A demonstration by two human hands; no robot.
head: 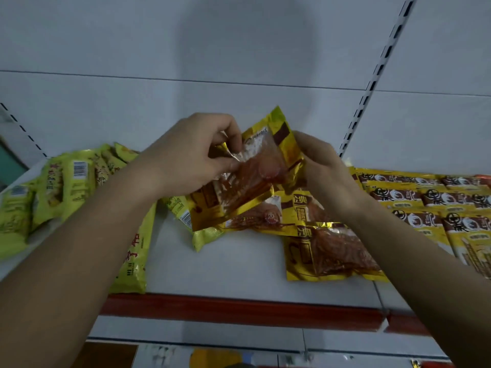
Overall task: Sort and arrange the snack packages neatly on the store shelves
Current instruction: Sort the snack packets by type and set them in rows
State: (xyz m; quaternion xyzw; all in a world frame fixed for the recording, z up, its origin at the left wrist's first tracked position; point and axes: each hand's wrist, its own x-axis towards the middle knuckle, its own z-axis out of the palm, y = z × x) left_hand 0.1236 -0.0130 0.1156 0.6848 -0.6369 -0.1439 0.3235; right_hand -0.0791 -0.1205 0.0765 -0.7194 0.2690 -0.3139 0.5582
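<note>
Both our hands pinch one gold snack packet (247, 171) at frame centre, above the white shelf (225, 261): left hand (191, 158) curled on its left edge, right hand (322, 166) on its right. Its clear window shows reddish-brown strips; print unreadable. Similar gold packets (329, 251) lie below; green packets (63, 187) at left show barcodes.

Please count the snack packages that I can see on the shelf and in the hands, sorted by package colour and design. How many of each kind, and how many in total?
Gold packages with a clear window: 3, one gripped by the left hand and right hand, two lying on the shelf.
Yellow-green packages: at least 7; they overlap.
Yellow packages with a brown band: at least 8.
Total: at least 18.
</note>
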